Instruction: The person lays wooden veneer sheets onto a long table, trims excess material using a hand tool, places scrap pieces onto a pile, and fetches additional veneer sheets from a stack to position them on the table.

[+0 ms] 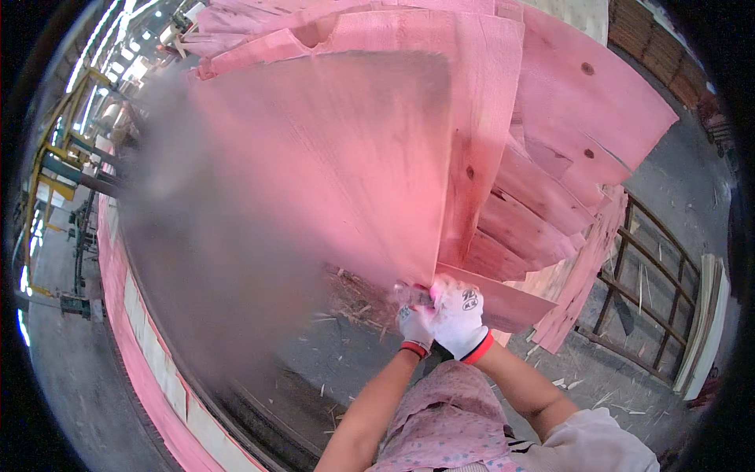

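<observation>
Both my hands wear white gloves with red cuffs and are closed together at the bottom corner of a large, thin pink wood sheet [346, 149]. My left hand [416, 321] is partly behind my right hand [458, 315]; a small greyish-pink piece shows at its fingers, too unclear to identify. The sheet spreads up and leftward over a stack of similar pink sheets [590, 102], some with knots and splits. A grey, hazy blur hides much of the left side of the held sheet and what lies behind it.
A long pink-edged stack [130, 315] runs along the left, near yellow and green machinery [59, 173]. At right, a rusty metal frame [661, 275] lies on the grey floor by pale boards [700, 330]. Wood scraps [358, 299] lie below the held sheet.
</observation>
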{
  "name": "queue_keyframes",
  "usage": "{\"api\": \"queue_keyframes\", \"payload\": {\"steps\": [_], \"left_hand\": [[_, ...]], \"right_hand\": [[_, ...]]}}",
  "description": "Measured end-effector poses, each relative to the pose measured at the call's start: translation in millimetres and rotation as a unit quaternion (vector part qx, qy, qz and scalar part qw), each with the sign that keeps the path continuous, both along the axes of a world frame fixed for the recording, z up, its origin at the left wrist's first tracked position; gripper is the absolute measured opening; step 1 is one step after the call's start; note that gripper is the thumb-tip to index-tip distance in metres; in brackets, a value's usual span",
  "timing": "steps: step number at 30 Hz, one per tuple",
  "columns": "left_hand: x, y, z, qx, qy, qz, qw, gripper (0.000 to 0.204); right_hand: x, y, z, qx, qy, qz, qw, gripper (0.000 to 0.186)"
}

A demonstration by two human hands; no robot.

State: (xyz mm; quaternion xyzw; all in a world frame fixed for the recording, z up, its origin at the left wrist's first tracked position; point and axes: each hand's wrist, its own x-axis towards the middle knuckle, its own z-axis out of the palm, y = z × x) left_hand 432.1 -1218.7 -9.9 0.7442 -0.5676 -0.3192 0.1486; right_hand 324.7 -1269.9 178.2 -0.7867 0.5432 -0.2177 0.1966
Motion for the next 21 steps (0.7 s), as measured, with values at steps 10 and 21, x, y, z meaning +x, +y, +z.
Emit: {"api": "queue_keyframes", "payload": {"steps": [10, 21], "left_hand": [[71.7, 18.3, 23.2, -0.191, 0.108, 0.266, 0.939, 0.034], [130.0, 133.1, 19.6, -0.144, 0.086, 0.336, 0.927, 0.039]], "right_hand": [[-32.7, -3.7, -90.1, 0.065, -0.016, 0.159, 0.985, 0.060], [-17.2, -63.0, -156.0, -0.054, 0.255, 0.152, 0.954, 0.053]]}}
